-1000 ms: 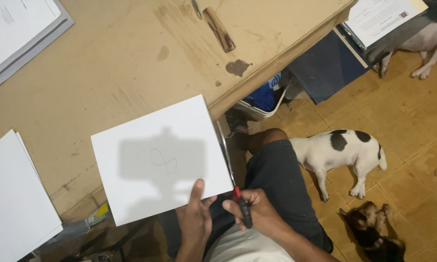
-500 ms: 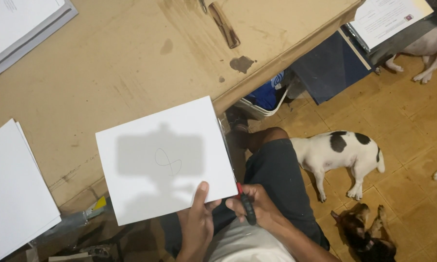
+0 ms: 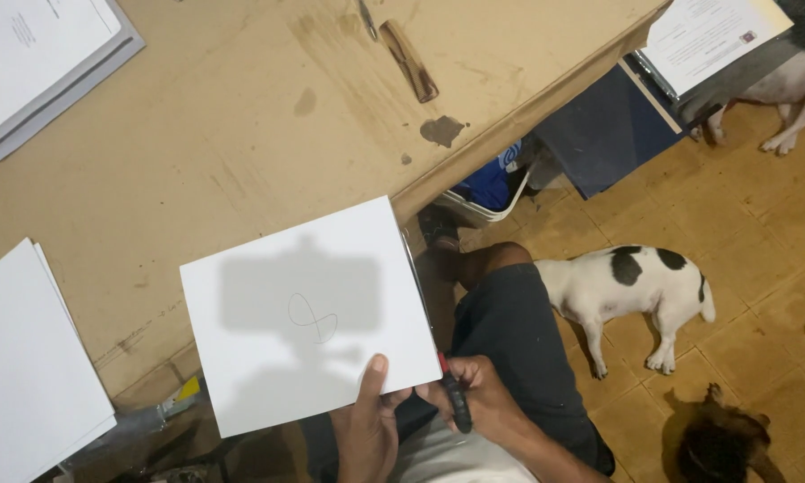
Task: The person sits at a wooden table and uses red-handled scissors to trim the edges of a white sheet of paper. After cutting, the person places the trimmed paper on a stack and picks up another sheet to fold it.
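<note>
A white square sheet of card [image 3: 304,313] with a small pencil loop drawn on it lies partly over the edge of the brown table [image 3: 223,116]. My left hand [image 3: 366,420] grips its near right corner, thumb on top. My right hand [image 3: 478,402] is shut on scissors [image 3: 442,371] with red and black handles. Their thin blades run up along the sheet's right edge.
A stack of white sheets [image 3: 27,358] sits at the left, printed papers [image 3: 36,54] at the far left corner, a brown tool [image 3: 408,61] at the top. A black-and-white dog [image 3: 626,286] lies on the tiled floor beside my leg, a dark dog [image 3: 720,443] nearer.
The view has shifted a little, and the sheet and both hands sit slightly lower in frame. The dark dog has curled up and moved right. My grip on sheet and scissors is unchanged.
</note>
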